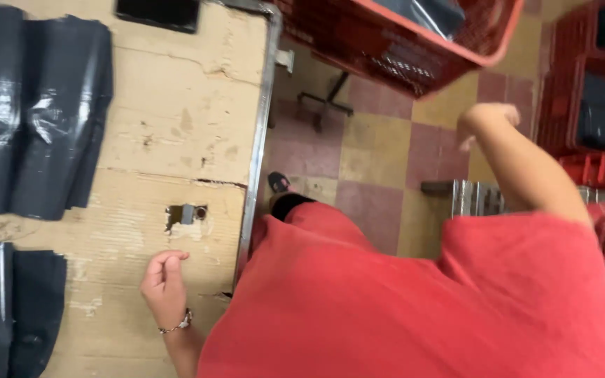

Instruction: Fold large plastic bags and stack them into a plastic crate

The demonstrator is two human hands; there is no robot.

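**Left hand idle on table, right hand out toward red basket**

- Left hand [164, 285]: rests on the worn wooden table [176, 105] near its metal edge. Fingers curled loosely inward, grip half-closed on nothing. Beaded bracelet [177, 323] on the wrist.
- Just above that hand: a broken hole [185, 214] in the table surface with a small metal part showing inside. Hand is near it, not touching.
- Right hand [486, 117]: stretched out away from the table, over the checkered floor [372, 154], just below the red plastic basket [414, 49]. Blurred; cannot tell whether its grip is spread or closed, or whether it touches the basket. Nothing visibly held.
- Basket is tilted in view, mesh walls, something dark and shiny inside at the top.
- Dark grey plastic bags [33, 112] lie flat on the left of the table, well apart from the left hand. A second pile of bags [8, 308] sits at the lower left corner.
- More red crates [589, 105] stacked at the far right with dark bags in them.
- Person wears a red shirt [414, 301], which fills the lower frame; one dark shoe [279, 183] shows on the floor by the table edge.
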